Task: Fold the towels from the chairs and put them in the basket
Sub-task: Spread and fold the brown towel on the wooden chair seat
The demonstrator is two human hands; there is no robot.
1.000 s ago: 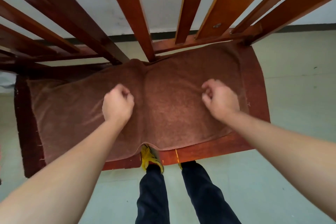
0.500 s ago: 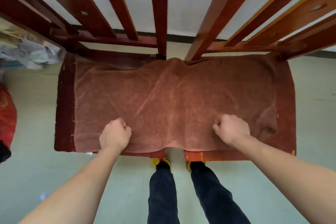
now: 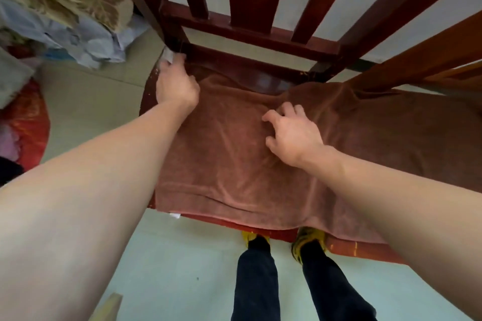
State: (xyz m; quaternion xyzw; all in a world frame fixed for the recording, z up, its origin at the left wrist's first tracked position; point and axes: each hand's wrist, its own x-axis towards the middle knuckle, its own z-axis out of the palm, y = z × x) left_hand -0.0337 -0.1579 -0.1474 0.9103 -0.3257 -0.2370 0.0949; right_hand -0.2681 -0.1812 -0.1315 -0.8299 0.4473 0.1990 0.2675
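Brown terry towel lies spread flat on the seat of a dark red wooden slat-back chair. Long axis runs left-right, and the right end runs out past the seat toward the frame edge. Near long edge overhangs the seat front slightly, with a fold line just inside it. Far edge is rucked up in the middle, exposing bare seat wood behind it.

Left hand is at the towel's far-left corner by the chair's back post, fingers curled down, gripping that corner. A small white tag shows at the fingertips. Right hand sits on the middle of the towel near the rucked far edge, fingers spread and half-bent, tips pressing on the cloth. The towel lies under and between both hands.

Below the seat front: dark trouser legs, yellow shoes, pale green floor. Upper left: a heap of beige patterned and pale blue fabric.
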